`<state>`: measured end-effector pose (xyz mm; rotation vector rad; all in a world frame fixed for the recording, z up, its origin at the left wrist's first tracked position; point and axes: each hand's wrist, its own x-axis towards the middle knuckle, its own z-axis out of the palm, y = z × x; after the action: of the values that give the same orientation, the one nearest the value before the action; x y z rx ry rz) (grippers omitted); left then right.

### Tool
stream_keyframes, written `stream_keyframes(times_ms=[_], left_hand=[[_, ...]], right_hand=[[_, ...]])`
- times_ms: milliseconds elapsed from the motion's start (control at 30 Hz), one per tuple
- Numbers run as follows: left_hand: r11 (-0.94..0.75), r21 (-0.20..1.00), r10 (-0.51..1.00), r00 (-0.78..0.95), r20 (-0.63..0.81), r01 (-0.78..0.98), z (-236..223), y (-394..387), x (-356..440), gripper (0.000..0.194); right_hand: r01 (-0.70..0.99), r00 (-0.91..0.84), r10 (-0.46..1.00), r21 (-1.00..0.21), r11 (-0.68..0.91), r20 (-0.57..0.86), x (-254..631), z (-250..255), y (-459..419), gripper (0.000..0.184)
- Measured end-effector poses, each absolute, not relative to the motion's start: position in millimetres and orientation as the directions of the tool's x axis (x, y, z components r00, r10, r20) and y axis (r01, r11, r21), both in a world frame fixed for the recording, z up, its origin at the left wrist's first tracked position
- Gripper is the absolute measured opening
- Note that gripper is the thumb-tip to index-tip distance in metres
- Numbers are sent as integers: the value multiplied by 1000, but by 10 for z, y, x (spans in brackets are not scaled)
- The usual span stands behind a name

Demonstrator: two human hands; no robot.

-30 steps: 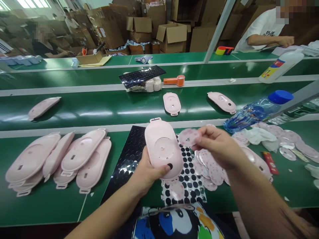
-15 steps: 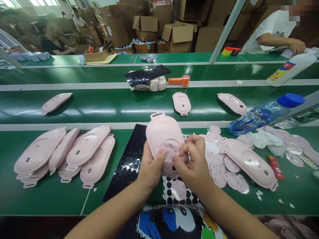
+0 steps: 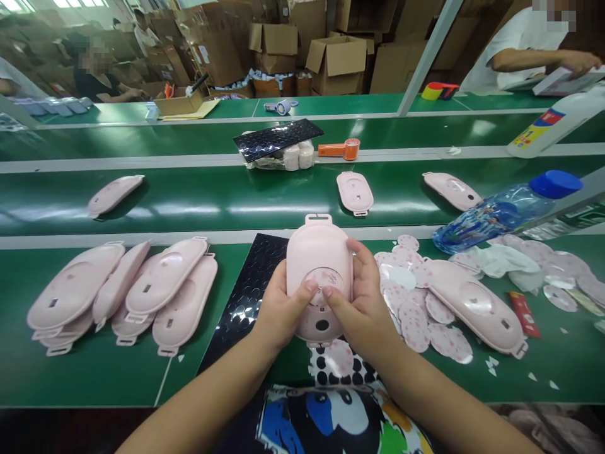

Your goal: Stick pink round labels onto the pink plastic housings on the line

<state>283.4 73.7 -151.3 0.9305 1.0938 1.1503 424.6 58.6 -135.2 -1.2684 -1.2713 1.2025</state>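
Observation:
Both my hands hold a pink oval plastic shell point(image 3: 319, 252) upright over the near green bench. My left hand point(image 3: 282, 310) grips its left side and my right hand point(image 3: 360, 301) its right side. Both thumbs press on a round pink patterned sticker point(image 3: 323, 279) sitting in the shell's circular recess. Below the sticker the shell has a small dark hole point(image 3: 322, 326). Under my hands lie a black sheet of round dots point(image 3: 246, 296) and a white sheet with black dots point(image 3: 338, 369).
A pile of pink shells point(image 3: 123, 290) lies at left, loose round stickers point(image 3: 416, 315) and another shell point(image 3: 477, 309) at right. A blue-capped bottle point(image 3: 501, 211) lies beyond. More shells point(image 3: 354, 192) ride the middle belt. Two other people work at the far benches.
My right hand brought the round sticker from the air down onto the shell's recess. It now grips the shell's right side, and both thumbs press the sticker.

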Motion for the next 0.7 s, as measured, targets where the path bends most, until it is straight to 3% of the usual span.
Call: stream_keyframes(times_ms=[100,367,533,633,700], left_hand=[[171,956,983,112,-148,-240,-1523,753,2807,51],[184,967,982,64,-175,-174,-1518,725,2801,47],[203,962,979,38,-199,-183,-1524,922,2667,48],[177,976,978,-89,-188,-126,-1550,1519,2487,43],[113,990,964,-232,-129,-79,-1582,2039,2371,41]], right_hand=[[60,-29,998,-997,-45,-47,4253,-1325,594,76],[70,-49,995,-994,-84,-88,4220,-1257,513,77],[80,-79,997,-997,6,0,4343,-1367,793,81],[286,131,991,-958,-3,36,4692,-1419,1452,80],[433,401,913,-864,-259,-73,4986,-1442,1966,70]])
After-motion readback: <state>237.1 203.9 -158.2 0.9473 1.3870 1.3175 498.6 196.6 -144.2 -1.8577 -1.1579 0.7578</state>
